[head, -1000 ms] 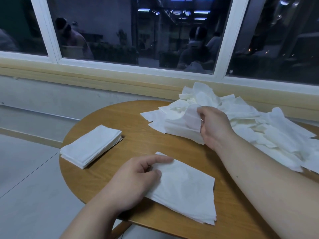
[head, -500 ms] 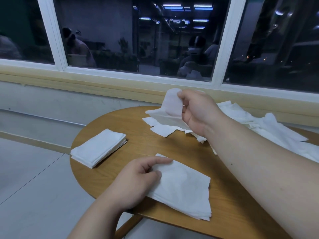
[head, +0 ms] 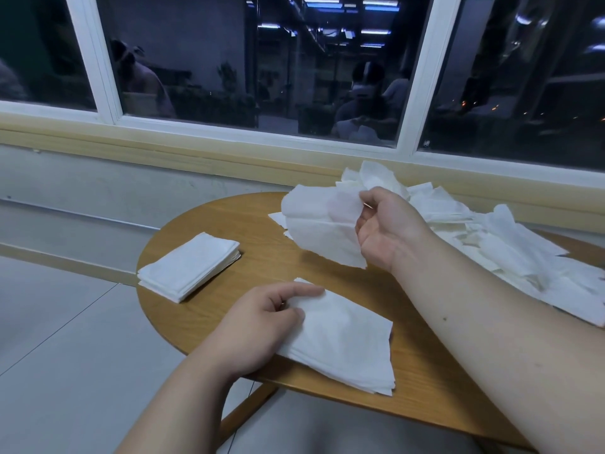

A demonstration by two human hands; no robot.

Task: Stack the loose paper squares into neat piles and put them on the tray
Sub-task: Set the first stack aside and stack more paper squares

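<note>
1. Two bare hands work over a round wooden table [head: 271,273] beneath a dark window [head: 422,77]; the left hand [head: 262,326] grips the left corner of a near pile [head: 347,345] of white paper squares, forefinger along its far edge, thumb on top.
2. The near pile lies flat at the table's front edge, its right corner overhanging slightly.
3. The right hand [head: 386,227] is raised above the table's middle, palm turned leftward, fingers curled and pinching a few held squares [head: 320,227] that hang crumpled and clear of the wood.
4. A loose heap [head: 497,247] of squares sprawls along the table's far and right edges, below the sill.
5. The held squares hide the heap's left end; the right forearm crosses the table's right side and covers the heap's near fringe.
6. One finished stack [head: 190,267], squared and tidy, sits apart at the table's left edge.
7. Pale floor [head: 65,339] and a pale wall [head: 98,191] lie beyond that edge; reflections of seated people show in the glass.
</note>
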